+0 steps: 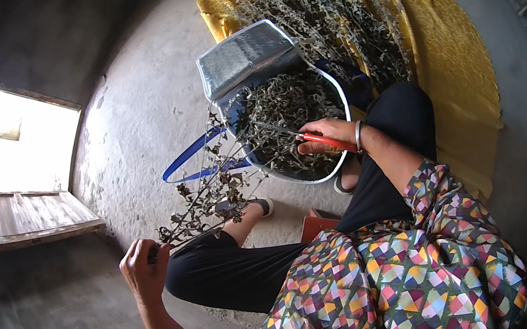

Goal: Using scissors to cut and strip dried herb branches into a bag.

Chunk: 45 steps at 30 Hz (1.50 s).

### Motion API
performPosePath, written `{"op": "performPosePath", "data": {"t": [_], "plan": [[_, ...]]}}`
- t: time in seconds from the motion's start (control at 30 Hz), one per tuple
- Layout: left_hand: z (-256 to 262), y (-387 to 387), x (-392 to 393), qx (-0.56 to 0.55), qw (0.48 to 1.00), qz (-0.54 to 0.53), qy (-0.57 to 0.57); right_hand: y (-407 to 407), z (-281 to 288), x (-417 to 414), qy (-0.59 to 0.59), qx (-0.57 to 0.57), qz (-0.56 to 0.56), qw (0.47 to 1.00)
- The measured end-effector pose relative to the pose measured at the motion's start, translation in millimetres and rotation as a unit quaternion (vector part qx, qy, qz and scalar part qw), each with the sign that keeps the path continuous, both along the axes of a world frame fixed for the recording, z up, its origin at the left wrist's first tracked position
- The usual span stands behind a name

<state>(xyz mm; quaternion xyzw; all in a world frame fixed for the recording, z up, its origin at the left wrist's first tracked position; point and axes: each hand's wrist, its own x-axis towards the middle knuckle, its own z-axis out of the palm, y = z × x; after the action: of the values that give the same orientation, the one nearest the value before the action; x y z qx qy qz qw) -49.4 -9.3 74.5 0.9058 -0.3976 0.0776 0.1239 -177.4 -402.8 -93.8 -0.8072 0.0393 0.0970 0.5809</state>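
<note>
Off to the left, my left hand (147,269) grips the base of a branching dried plant stem (200,196). The stem's leafy twigs stretch up and right to the rim of an insulated bag (252,53) with a silvery lining and blue straps. Dried leaves and cut pieces (289,101) fill the bag. Over its right side, my right hand (329,134) holds red-handled scissors (325,142), the metal blades pointing up and left across the leaves. How far the blades are parted is hard to tell.
A yellow patterned cloth (457,77) covers the floor at the upper right, with a heap of dried plants (338,19) on it. The blue strap (192,150) loops out left of the bag. A reddish low seat (316,224) shows between my legs. At far left is a bright opening with a wooden shutter (23,209).
</note>
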Motion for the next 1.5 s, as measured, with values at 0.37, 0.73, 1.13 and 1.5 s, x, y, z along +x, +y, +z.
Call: {"op": "performPosePath", "data": {"t": [0.37, 0.73, 1.13, 1.5], "plan": [[-6.6, -29.6, -7.8, -0.014, 0.996, -0.036, 0.084, 8.0, 13.1, 3.5, 0.204, 0.362, -0.039, 0.909], [-11.1, -35.5, -5.8, 0.013, 0.995, -0.061, 0.083, 2.0, 12.2, 5.3, 0.203, 0.322, -0.013, 0.925], [-18.1, -32.4, 0.6, 0.009, 0.996, -0.026, 0.084, -4.5, -16.2, 4.7, 0.233, 0.387, -0.08, 0.888], [-39.1, -18.5, 30.1, -0.039, 0.995, 0.086, 0.032, -5.4, 18.2, -4.8, 0.108, 0.36, -0.229, 0.898]]}}
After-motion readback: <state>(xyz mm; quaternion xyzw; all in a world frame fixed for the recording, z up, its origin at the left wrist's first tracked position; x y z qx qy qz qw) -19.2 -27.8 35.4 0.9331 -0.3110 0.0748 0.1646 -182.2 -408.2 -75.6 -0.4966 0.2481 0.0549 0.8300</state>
